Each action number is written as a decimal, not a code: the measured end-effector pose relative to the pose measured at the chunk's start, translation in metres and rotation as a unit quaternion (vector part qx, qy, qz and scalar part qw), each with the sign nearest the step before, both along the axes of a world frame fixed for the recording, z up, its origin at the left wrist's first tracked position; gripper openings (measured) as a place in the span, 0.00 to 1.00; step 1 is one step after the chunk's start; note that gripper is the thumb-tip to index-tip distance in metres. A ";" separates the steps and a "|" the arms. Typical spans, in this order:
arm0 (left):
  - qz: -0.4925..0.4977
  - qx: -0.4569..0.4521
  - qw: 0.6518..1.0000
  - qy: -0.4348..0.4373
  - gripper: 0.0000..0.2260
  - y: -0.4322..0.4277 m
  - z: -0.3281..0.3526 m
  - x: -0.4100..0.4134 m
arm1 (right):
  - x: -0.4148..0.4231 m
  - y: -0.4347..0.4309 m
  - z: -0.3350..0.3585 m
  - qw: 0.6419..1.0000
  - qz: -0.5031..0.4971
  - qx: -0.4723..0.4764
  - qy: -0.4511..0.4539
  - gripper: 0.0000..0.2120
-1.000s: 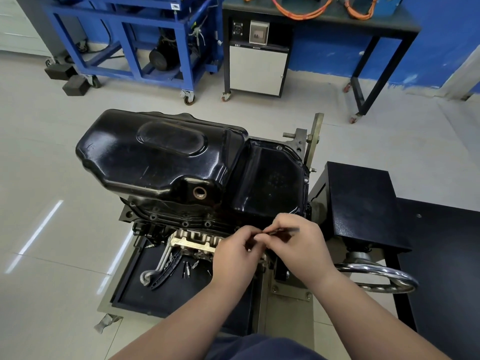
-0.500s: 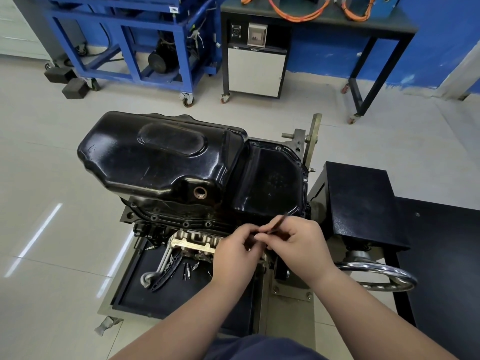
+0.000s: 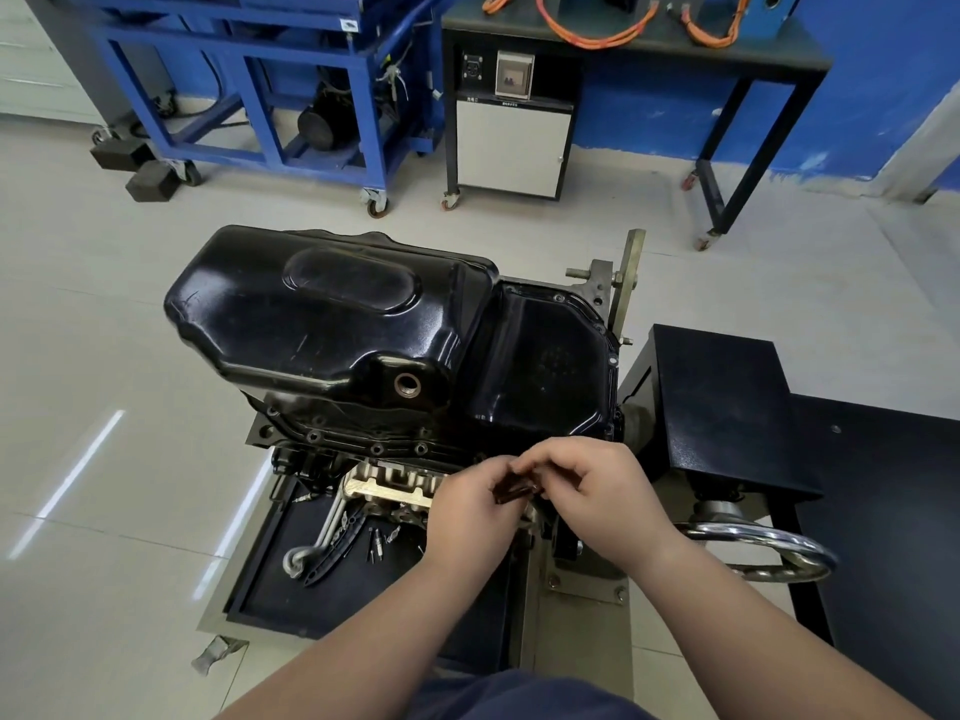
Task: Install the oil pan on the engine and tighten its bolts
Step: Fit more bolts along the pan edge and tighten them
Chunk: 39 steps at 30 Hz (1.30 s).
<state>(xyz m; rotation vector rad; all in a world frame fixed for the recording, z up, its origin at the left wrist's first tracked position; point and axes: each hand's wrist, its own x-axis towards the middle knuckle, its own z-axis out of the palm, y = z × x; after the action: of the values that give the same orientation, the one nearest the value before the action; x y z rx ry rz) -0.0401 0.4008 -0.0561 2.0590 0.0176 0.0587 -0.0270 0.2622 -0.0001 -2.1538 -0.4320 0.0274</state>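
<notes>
The small dark piece (image 3: pixel 515 493) has swung down. Half a second ago it poked up and away from our right hand (image 3: pixel 597 498), and now it lies almost flat between both hands. It looks like a bolt, but it is too blurry for us to be sure. Our left hand (image 3: pixel 467 506) pinches one end with curled fingers, and our right hand curls over the other end, so both hands hold it. The long way of the piece runs from left to right. The black oil pan (image 3: pixel 332 324) already sits on top of the engine (image 3: pixel 395 485), just past our hands. Its flat edge has a row of little bolt holes (image 3: pixel 376 449), and they lie just beyond our left hand and a bit to the left. So we think the left hand is the nearer one to those holes. We think the piece must turn from lying flat to pointing into a hole before it can go in.
</notes>
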 end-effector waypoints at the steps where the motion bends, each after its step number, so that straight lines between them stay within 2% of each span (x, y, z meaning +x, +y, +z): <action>1: 0.009 0.009 1.000 -0.004 0.06 0.000 0.000 0.000 | 0.000 0.001 0.000 1.000 0.005 0.002 -0.001 0.15; 6: 0.006 0.063 0.998 -0.005 0.06 0.004 0.005 0.004 | 0.001 0.000 0.002 0.999 0.032 -0.006 0.013 0.17; 10: -0.023 0.085 0.996 -0.007 0.05 0.004 0.009 0.008 | 0.005 0.000 0.006 0.998 0.051 -0.008 -0.018 0.13; 13: -0.051 0.096 0.994 -0.005 0.05 0.006 0.013 0.012 | 0.009 -0.003 0.005 0.999 0.039 -0.024 -0.028 0.05; 16: -0.086 0.103 0.991 0.005 0.05 0.011 0.018 0.016 | 0.008 -0.005 0.002 0.999 0.011 -0.012 -0.031 0.02; 21: -0.141 0.117 0.983 -0.010 0.03 0.014 0.024 0.018 | 0.006 -0.002 0.002 0.998 -0.043 0.054 -0.010 0.04; 23: -0.136 0.120 0.983 -0.010 0.04 0.013 0.024 0.018 | 0.008 -0.003 0.003 0.998 -0.023 0.043 -0.029 0.05; 26: -0.109 0.105 0.989 -0.007 0.04 0.009 0.022 0.019 | 0.009 -0.005 0.005 0.999 0.005 0.039 -0.008 0.03; 30: -0.076 0.051 0.996 0.016 0.05 0.006 0.019 0.017 | 0.007 -0.011 0.006 0.999 0.035 -0.007 -0.001 0.12; 33: -0.075 0.041 0.996 0.022 0.04 0.007 0.016 0.015 | 0.008 -0.011 0.004 0.999 0.009 -0.025 -0.020 0.09; 36: -0.046 0.026 0.999 0.011 0.04 0.007 0.015 0.013 | 0.008 -0.006 0.001 0.999 -0.020 -0.012 -0.027 0.01; 39: -0.030 0.033 0.999 0.003 0.05 0.005 0.016 0.012 | 0.009 -0.002 -0.002 0.998 -0.047 -0.013 -0.034 0.07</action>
<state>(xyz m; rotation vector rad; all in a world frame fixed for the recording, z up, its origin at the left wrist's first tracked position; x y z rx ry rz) -0.0277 0.4059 -0.0401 2.1241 -0.0430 0.0157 -0.0177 0.2602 -0.0024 -2.2027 -0.3708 -0.0934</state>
